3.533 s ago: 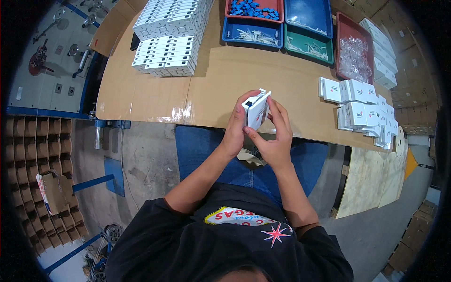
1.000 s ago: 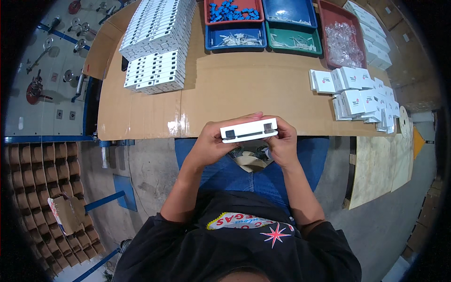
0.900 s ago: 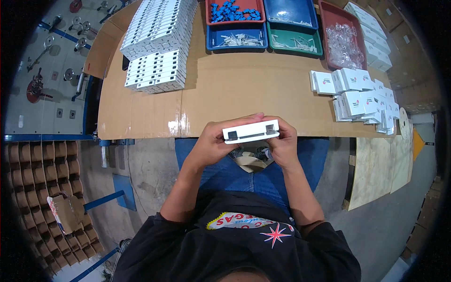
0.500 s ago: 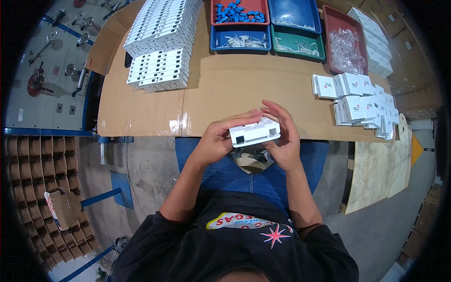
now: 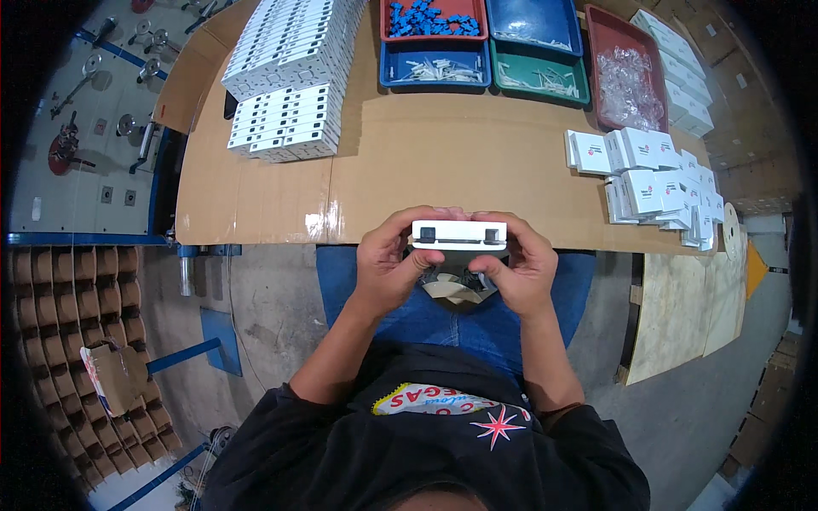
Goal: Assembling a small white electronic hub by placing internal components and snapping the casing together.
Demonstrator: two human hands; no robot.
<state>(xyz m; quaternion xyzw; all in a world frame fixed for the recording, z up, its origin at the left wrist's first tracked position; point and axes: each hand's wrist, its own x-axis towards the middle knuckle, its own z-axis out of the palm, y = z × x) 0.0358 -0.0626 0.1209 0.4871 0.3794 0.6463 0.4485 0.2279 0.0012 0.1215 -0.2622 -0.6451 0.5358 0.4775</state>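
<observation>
Between both hands, over my lap at the table's near edge, a flat white plastic housing point(image 5: 458, 227) is held level with one narrow side facing me. That side has a dark square opening at its left end, a greyer one at its right end and a slot between them. My left hand point(image 5: 385, 266) grips the left end, thumb below and fingers along the far side. My right hand point(image 5: 527, 268) grips the right end in the same way. The fingers partly hide the housing's ends and its far side.
Stacked white housings point(image 5: 290, 128) stand on the cardboard-covered table point(image 5: 426, 162) at the far left. Behind are a red tray point(image 5: 394, 37) of blue parts, a blue tray point(image 5: 388, 83) and a green tray point(image 5: 545, 92) of white pieces. At right lie white boxes point(image 5: 643, 194) and a red tray point(image 5: 595, 60) of clear parts.
The housing has turned from a tilt to level, its narrow side now squarely toward me. My right fingers have come down from above it onto its right end, and both thumbs have shifted beneath.
</observation>
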